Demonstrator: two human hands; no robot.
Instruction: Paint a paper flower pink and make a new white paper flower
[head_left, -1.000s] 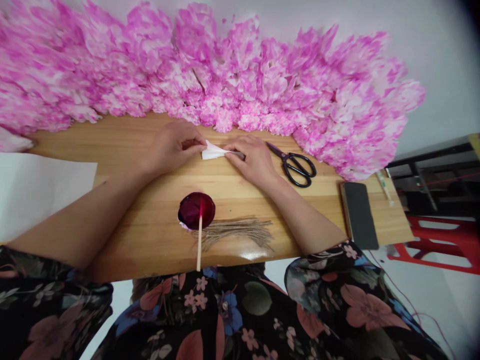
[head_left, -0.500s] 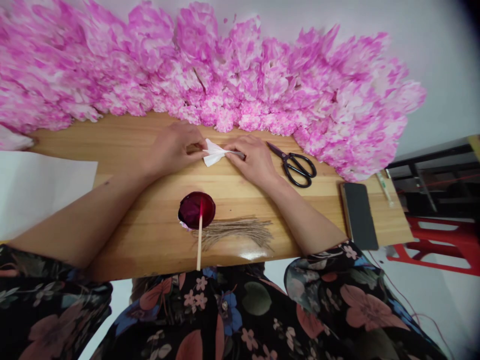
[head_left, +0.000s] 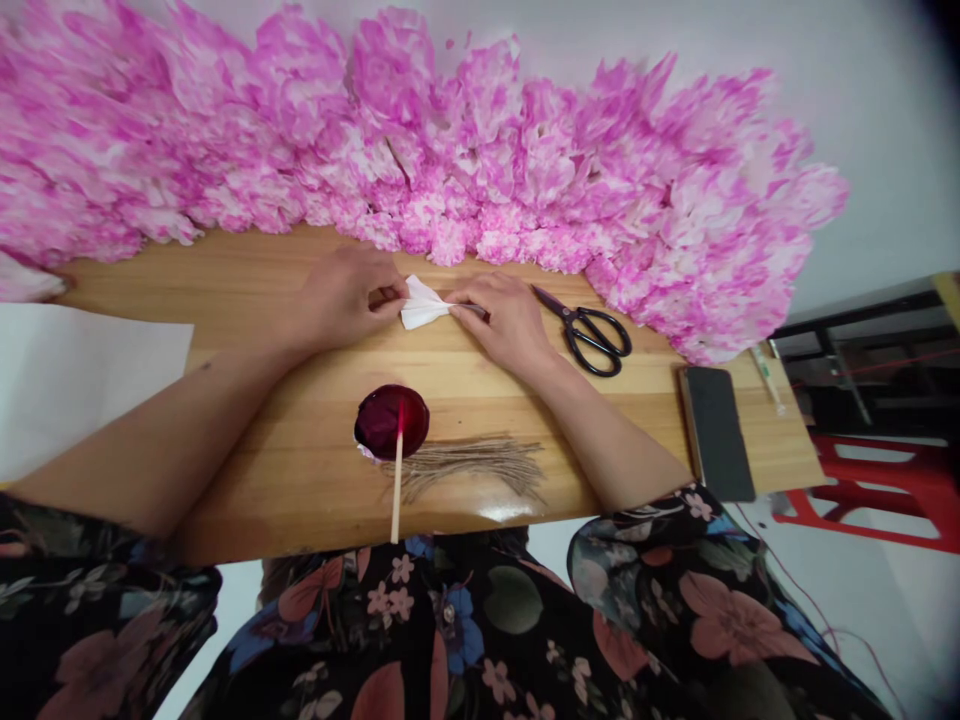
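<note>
**White folded paper pinched between both hands at the far middle of the table**

Lying flat on the wooden table (head_left: 300, 440), just short of the bank of pink paper flowers (head_left: 465, 160): a small piece of white folded paper (head_left: 421, 306), fanned out at its left end and gathered narrow at its right. Gripped from both sides. Left hand (head_left: 346, 298) curled over the fanned end, fingertips closed on the paper's upper left edge. Right hand (head_left: 510, 318) pressed down on the narrow end, thumb and forefinger closed tight upon it, remaining fingers resting on the wood. Paper thus directly between the two hands, touching both, with only its white middle showing.

Just beside the right hand, further right: black scissors (head_left: 592, 332), blades shut, pointing toward the paper. Nearer the body, well apart from the hands: a round dish of dark red dye (head_left: 390, 420) with a thin wooden stick (head_left: 395, 490) laid across its rim, and next to it a bundle of brown twine (head_left: 472, 465). At the right end of the table, a dark phone (head_left: 716, 430). At far left, a white sheet (head_left: 75, 380).
</note>
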